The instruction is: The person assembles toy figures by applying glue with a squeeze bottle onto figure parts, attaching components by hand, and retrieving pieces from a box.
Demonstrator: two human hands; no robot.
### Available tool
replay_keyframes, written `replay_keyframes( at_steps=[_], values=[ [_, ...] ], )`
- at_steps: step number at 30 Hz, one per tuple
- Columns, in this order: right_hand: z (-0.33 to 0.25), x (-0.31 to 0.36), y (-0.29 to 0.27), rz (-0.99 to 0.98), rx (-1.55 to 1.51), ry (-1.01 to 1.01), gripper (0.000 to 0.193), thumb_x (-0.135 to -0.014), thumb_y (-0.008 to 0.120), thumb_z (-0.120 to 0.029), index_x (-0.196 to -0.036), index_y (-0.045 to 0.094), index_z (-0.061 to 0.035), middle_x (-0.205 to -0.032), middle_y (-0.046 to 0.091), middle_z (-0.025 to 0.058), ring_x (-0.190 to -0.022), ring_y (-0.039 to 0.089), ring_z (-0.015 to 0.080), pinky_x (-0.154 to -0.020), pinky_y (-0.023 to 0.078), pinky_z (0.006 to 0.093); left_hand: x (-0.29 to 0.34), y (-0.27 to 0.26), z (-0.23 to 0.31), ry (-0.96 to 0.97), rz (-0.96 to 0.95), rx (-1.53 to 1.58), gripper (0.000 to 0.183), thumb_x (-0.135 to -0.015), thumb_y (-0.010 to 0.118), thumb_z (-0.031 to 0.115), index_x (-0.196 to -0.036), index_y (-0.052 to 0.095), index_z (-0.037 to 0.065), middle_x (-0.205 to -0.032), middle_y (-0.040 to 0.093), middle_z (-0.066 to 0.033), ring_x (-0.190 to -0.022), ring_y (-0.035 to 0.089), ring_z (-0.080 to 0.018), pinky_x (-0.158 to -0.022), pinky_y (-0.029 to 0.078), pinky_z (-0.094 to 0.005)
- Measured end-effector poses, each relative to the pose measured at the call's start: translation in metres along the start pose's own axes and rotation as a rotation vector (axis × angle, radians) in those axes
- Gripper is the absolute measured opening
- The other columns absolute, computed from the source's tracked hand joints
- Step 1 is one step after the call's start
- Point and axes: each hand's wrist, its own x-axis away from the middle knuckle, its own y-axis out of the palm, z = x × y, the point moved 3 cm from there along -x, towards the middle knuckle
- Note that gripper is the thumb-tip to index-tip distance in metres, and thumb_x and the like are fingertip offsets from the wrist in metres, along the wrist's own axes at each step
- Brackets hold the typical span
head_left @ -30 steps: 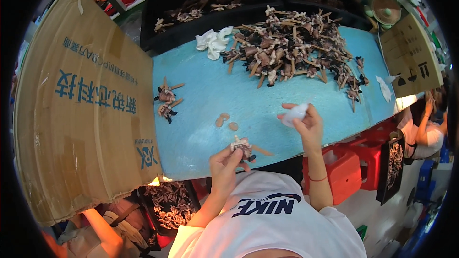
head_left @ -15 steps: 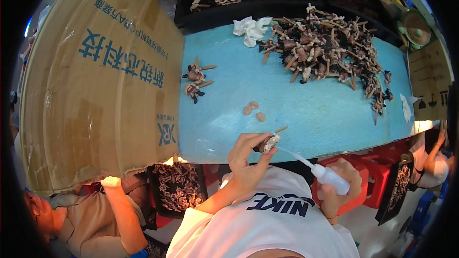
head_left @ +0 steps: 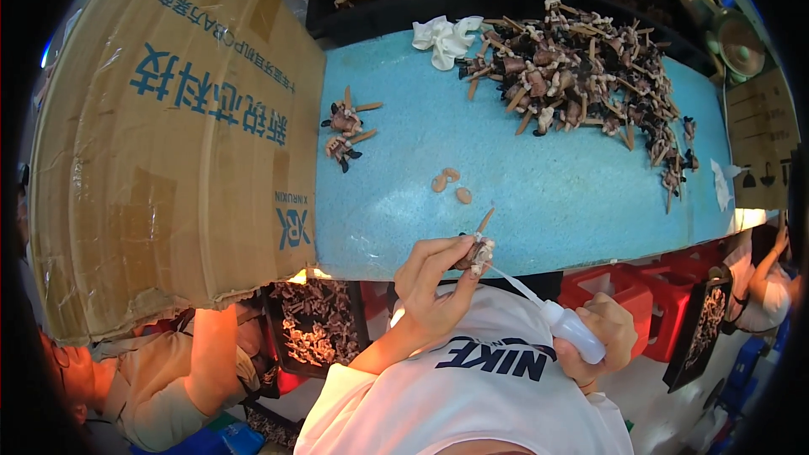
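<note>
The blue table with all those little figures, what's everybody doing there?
A person's left hand holds a small figure near the close edge of the blue table. The right hand grips a pale squeeze bottle, its thin nozzle pointing at the figure; I can't tell if it touches. Three tan oval pieces lie beyond, two more figures by the cardboard, and a big heap at far right.

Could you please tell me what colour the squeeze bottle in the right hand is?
The squeeze bottle is translucent, pale bluish-white, as the head view shows.
</note>
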Motion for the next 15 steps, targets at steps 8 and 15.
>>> replay_keyframes(
  at_steps=[8,15],
  values=[
    [0.0023,0.0002,0.0019,-0.023,-0.042,-0.03,0.045,-0.06,0.082,-0.015,-0.093,0.056,0.0034,-0.06,0.049,0.0072,-0.042,0.044,0.0175,-0.038,0.033,0.0264,0.0018,-0.0004,-0.0018,-0.015,-0.015,0.008,0.037,-0.069,0.065,-0.012,-0.104,0.059,-0.003,-0.093,0.059,-0.0139,-0.072,0.06,-0.0146,-0.059,0.051,-0.0224],
    [0.0031,0.0,0.0024,-0.026,-0.049,-0.04,0.045,-0.06,0.081,-0.015,-0.093,0.056,0.0038,-0.061,0.049,0.0069,-0.043,0.045,0.0169,-0.036,0.032,0.0258,0.0022,0.0001,-0.0004,-0.02,-0.002,0.015,0.038,-0.068,0.067,-0.012,-0.105,0.059,-0.002,-0.092,0.059,-0.0133,-0.073,0.06,-0.0144,-0.059,0.051,-0.0222]
  ],
)
